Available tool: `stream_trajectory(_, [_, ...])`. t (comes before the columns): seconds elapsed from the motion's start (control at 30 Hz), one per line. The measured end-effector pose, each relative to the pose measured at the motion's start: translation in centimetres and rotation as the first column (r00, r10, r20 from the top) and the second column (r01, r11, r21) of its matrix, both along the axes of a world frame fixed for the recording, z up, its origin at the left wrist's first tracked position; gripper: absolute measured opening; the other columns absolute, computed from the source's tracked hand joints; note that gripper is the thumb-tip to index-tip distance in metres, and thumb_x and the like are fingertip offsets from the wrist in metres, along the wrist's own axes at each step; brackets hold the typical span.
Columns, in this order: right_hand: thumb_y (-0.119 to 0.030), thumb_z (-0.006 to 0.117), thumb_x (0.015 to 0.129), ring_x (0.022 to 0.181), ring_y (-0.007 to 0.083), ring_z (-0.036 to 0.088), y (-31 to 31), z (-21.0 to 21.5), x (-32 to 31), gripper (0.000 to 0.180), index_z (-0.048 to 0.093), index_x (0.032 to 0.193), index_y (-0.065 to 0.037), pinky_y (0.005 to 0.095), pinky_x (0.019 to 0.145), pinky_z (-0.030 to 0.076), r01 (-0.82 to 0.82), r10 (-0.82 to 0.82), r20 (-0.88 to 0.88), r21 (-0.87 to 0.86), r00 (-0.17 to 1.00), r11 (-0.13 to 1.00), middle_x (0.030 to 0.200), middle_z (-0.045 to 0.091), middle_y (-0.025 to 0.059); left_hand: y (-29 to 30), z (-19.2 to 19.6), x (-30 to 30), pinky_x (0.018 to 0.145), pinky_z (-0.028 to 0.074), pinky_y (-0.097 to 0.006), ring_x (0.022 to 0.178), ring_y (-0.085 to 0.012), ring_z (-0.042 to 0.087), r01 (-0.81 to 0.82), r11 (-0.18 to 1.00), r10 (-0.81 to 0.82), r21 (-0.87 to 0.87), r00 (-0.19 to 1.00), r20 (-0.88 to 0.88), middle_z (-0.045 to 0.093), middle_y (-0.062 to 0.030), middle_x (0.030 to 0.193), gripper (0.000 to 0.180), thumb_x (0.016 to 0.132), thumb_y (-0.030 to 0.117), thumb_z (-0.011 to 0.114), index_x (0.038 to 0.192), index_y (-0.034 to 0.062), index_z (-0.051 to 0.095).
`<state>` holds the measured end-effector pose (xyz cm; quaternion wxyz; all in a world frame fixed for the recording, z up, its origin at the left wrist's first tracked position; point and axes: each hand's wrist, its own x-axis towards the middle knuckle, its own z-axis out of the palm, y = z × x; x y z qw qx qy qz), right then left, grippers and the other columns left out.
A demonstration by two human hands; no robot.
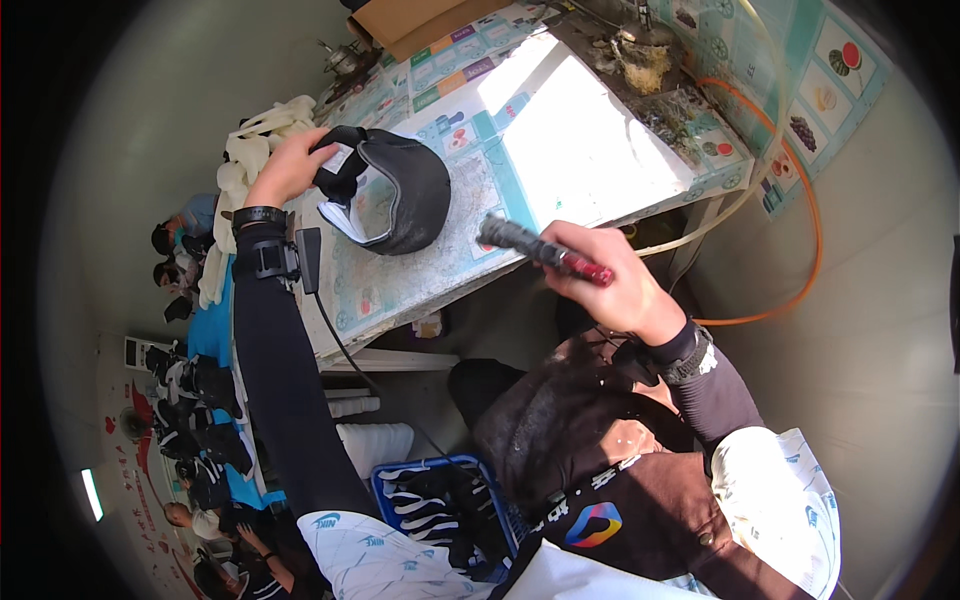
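My left hand point(287, 170) grips the edge of a black shoe upper point(418, 195) with a pale lining, which stands curved on the table. Its fingers are closed on the strap-like end, beside a small white label. To the right, my right hand point(612, 278) is wrapped round a short rod-shaped tool point(515, 238). Dark and mottled at the end toward the upper, the tool is red at the other end, and motion blurs it. A gap separates the tool from the upper. I cannot make out the tool's exact kind.
The table point(480, 160) has a patterned cover, with dark crusted residue point(645, 65) at its far right. Along the right run an orange hose point(815, 250) and a pale hose point(775, 90). A blue basket point(430, 465) of black-and-white pieces sits below. Co-workers point(190, 225) are at left.
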<state>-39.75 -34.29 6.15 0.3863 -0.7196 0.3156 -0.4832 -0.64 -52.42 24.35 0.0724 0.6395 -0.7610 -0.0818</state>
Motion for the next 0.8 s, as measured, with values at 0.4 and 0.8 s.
stream_trajectory(0.4, [-0.005, 0.068, 0.083, 0.076, 0.0471, 0.061, 0.4, -0.5, 0.6, 0.019, 0.062, 0.101, -0.002, 0.0489, 0.068, 0.047, -0.019, 0.019, -0.012, 0.044, 1.0, 0.999, 0.076, 0.06, 0.0234, 0.0, -1.0, -0.3, 0.089, 0.05, -0.039, 0.1, -0.0333, 0.066, 0.167, 0.986, -0.168, 0.021, 0.977, 0.133, 0.072, -0.0172, 0.106, 0.032, 0.099, 0.023, 0.07, 0.123, 0.003, 0.07])
stream_trajectory(0.8, [-0.007, 0.068, 0.082, 0.078, 0.0492, 0.062, 0.3, -1.8, 0.5, 0.022, 0.064, 0.103, -0.002, 0.0509, 0.066, 0.047, 0.014, -0.008, -0.096, 0.055, 0.995, 0.998, 0.077, 0.062, 0.0254, 0.6, -0.9, 0.6, 0.085, 0.049, -0.03, 0.092, -0.0146, 0.061, 0.197, 0.98, -0.197, 0.007, 0.979, 0.055, 0.072, -0.0035, 0.104, 0.03, 0.101, 0.016, 0.068, 0.126, 0.0007, 0.068])
